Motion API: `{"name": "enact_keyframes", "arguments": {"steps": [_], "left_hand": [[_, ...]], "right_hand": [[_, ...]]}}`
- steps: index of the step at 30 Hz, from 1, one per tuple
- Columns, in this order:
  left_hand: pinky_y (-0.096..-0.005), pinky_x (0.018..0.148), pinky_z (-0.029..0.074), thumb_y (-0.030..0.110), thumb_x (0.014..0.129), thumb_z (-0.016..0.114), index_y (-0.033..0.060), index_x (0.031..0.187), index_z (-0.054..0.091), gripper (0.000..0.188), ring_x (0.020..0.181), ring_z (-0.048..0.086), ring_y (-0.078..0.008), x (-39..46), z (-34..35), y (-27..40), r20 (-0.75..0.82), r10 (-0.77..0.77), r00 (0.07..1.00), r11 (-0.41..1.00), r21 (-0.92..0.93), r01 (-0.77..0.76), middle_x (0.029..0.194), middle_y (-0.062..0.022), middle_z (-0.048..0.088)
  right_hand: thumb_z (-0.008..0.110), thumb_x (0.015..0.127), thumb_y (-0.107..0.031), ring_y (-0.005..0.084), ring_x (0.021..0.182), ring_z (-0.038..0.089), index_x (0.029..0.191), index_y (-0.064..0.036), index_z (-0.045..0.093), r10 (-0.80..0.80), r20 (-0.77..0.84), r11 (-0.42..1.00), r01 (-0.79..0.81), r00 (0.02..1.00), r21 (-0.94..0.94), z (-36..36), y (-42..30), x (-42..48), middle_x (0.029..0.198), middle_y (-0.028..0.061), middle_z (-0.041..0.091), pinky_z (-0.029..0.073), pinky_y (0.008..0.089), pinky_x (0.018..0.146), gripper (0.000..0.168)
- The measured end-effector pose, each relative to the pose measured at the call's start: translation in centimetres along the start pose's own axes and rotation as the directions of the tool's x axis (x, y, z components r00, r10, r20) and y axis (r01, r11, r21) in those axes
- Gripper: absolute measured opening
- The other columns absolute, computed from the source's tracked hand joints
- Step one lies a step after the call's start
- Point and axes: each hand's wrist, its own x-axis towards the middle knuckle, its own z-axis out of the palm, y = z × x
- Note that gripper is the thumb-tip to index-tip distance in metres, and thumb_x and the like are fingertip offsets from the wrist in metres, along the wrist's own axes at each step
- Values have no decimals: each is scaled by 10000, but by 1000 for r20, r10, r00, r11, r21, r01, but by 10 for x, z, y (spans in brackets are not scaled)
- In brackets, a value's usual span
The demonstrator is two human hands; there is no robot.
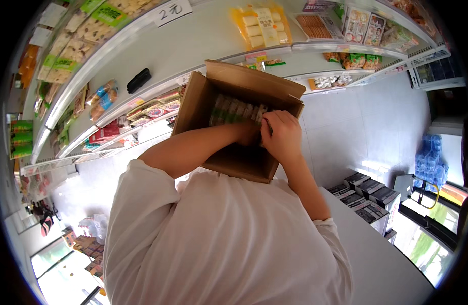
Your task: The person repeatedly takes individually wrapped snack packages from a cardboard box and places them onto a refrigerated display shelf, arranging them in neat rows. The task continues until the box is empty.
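Observation:
An open cardboard box (pixel 245 72) is in front of my chest, its flaps raised at the far side. Inside, a row of clear-wrapped packets (pixel 234 108) with some green on them lies against the far wall. My left hand (pixel 252 133) reaches deep into the box, in shadow; its fingers and anything in them are hidden. At the box's right side, my right hand (pixel 282 131) has bent fingers at the right end of the row of packets. Whether it grips a packet does not show.
Beyond the box, a curved white store shelf (pixel 203 38) bears a yellow pack of rolled cakes (pixel 262 26), a tray of biscuits (pixel 316 26) and a black object (pixel 139 81). Stacked cartons (pixel 371 194) and bottled-water packs (pixel 430 164) stand to the right.

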Motion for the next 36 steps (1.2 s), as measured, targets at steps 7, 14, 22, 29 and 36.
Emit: {"name": "enact_keyframes", "arguments": {"steps": [7, 14, 22, 29, 36], "left_hand": [[-457, 942, 555, 176, 876, 659, 91, 1315, 675, 448, 1178, 673, -366, -26, -62, 47, 360, -413, 837, 910, 191, 367, 1282, -205, 679], [-466, 886, 558, 121, 942, 626, 200, 1317, 661, 385, 1050, 667, -384, -156, -164, 140, -121, -174, 977, 979, 91, 185, 1249, -151, 569], [-331, 998, 516, 7, 906, 721, 52, 1449, 514, 582, 1114, 654, -195, -222, -165, 135, -801, -152, 579, 698, -502, -511, 1328, -141, 639], [-282, 955, 499, 130, 1115, 431, 22, 1391, 505, 306, 1079, 627, -144, -222, -158, 123, -841, -393, 372, 546, -539, -641, 1204, -107, 670], [-271, 915, 462, 129, 1096, 464, -12, 1284, 532, 245, 1008, 586, -152, -226, -155, 121, -928, -258, 269, 792, -362, -491, 1141, -103, 638]], "right_hand": [[702, 861, -21, 321, 867, 692, 920, -39, 695, 81, -10, 980, -78, 997, 181, -3, -9, 4, 883, 125, 703, 563, 415, 770, 62], [679, 925, -14, 225, 997, 691, 1116, -18, 696, 269, -46, 876, -224, 962, 426, -46, -12, 40, 1063, 123, 709, 567, 329, 799, 192], [551, 1018, -25, 186, 1210, 558, 1477, 26, 434, 222, 186, 528, -278, 957, 803, -54, -71, 68, 1348, 124, 549, 465, 299, 1009, 477], [492, 1049, -81, 121, 967, 664, 1433, -46, 484, 260, 397, 329, -467, 880, 821, -54, -120, 97, 1227, 110, 607, 598, 235, 609, 386], [464, 1092, -202, 93, 780, 637, 1271, -36, 585, 356, 207, 582, -390, 911, 714, -31, -124, 104, 1057, 73, 639, 570, 238, 543, 273]]}}
